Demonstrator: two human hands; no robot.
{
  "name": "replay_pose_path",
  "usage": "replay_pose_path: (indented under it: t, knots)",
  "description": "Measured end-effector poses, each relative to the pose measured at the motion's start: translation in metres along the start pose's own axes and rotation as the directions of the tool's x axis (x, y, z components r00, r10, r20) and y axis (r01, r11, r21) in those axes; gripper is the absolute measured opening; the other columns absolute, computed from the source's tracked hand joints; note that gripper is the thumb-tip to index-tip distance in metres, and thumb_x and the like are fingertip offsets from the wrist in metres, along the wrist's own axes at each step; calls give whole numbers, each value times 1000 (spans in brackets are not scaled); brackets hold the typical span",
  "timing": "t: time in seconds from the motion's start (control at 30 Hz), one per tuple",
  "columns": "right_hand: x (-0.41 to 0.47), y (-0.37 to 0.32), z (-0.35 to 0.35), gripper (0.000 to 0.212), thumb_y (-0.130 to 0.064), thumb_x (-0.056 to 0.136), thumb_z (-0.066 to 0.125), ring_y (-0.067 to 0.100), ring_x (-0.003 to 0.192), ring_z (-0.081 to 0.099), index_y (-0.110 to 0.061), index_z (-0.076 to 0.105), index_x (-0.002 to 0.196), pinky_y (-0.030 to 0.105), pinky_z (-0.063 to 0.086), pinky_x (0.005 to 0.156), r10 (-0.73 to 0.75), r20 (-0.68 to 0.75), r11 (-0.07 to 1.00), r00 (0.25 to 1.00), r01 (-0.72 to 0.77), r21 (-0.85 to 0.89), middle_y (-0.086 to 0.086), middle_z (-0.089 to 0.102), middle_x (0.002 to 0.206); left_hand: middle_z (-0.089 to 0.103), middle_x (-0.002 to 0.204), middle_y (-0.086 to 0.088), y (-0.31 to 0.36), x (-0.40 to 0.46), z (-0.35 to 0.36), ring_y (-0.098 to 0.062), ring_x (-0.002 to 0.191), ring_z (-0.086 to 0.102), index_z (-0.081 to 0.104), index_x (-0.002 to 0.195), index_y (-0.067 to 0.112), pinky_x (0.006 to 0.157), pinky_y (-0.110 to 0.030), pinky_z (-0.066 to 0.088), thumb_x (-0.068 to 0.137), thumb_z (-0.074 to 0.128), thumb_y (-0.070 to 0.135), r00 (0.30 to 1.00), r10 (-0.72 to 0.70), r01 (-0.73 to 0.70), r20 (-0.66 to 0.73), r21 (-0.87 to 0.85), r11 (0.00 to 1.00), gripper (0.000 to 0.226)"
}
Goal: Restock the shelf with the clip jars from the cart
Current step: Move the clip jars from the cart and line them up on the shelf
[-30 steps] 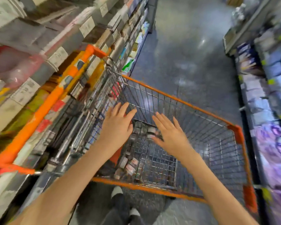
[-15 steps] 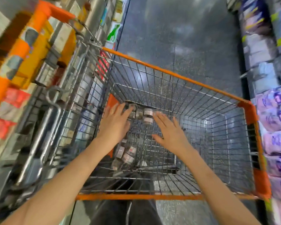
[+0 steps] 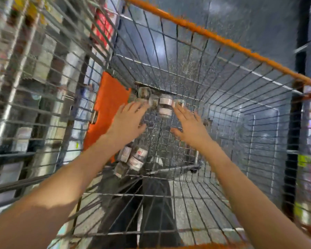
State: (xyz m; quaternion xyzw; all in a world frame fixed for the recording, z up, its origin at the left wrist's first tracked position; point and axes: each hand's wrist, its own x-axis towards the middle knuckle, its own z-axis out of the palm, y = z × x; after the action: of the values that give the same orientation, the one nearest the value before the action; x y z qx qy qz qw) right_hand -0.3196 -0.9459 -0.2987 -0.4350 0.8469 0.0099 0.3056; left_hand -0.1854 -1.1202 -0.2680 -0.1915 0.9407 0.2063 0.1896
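Blurred, unreadable labels wrap the clip jars [image 3: 165,105].

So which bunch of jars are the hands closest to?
The far bunch, against the cart's end wall: the fingertips of both the left hand and right hand are right at it. The other bunch lies back under the left wrist.

Wire cart [image 3: 222,40] floor carries clip jars [image 3: 164,105] at the far wall — more, blurry, nearer [image 3: 135,159].
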Motion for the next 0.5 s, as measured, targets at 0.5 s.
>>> replay_pose_path:
  t: [0.5]
  knots:
    - [80,35,70,72,-35,94,50,21,144,15,-19,8,151,40,10,116,-39,46,999,998,39,-15,2,8,158,16,156,0,-25,23,81,-20,144,12,12,150,26,118,-39,3,94,50,33,985,-88,90,146,-9,996,68]
